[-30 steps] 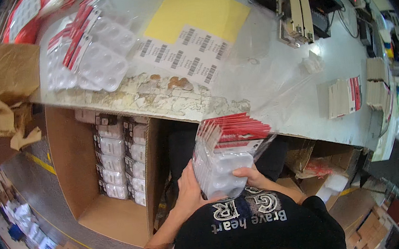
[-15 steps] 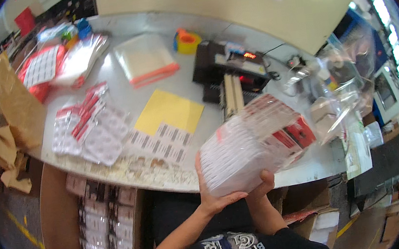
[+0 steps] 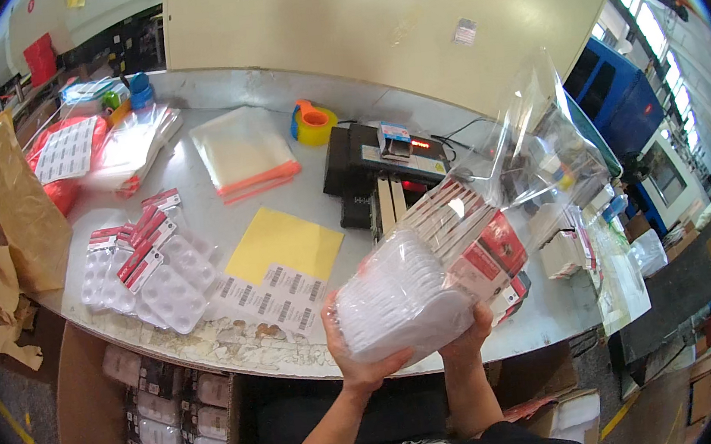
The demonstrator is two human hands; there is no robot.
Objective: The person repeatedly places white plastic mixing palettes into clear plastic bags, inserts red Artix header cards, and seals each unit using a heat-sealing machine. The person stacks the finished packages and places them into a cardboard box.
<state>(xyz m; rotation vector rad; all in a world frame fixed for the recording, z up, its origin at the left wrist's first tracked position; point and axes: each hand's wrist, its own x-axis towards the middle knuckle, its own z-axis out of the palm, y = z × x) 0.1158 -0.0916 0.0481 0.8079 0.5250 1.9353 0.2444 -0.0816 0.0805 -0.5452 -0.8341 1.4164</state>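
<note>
A thick stack of white plastic paint palettes [image 3: 398, 295] with red header cards [image 3: 491, 255] is held over the table's front edge, tilted up to the right. A clear plastic bag [image 3: 530, 152] surrounds the stack, and its loose end stands up beyond the cards. My left hand [image 3: 354, 356] is closed around the stack's left side and underside. On the lower right, my right hand [image 3: 469, 337] grips the same stack through the film. Loose carded palettes [image 3: 176, 284] lie to the left on the table. Next to them are a yellow sheet [image 3: 295, 239] and a barcode label sheet [image 3: 273, 298].
Behind the stack sits a black machine [image 3: 350, 166] with a red display. Nearby are a tape dispenser [image 3: 313, 127] and flat clear bags [image 3: 242, 147]. A cardboard box [image 3: 90, 415] of packed palettes stands below left. Brown paper [image 3: 16, 206] hangs over the left edge.
The bag's loose end has risen and opened out at the far right. My right hand has shifted outward along the stack's right side. The whole view has shifted a little too.
</note>
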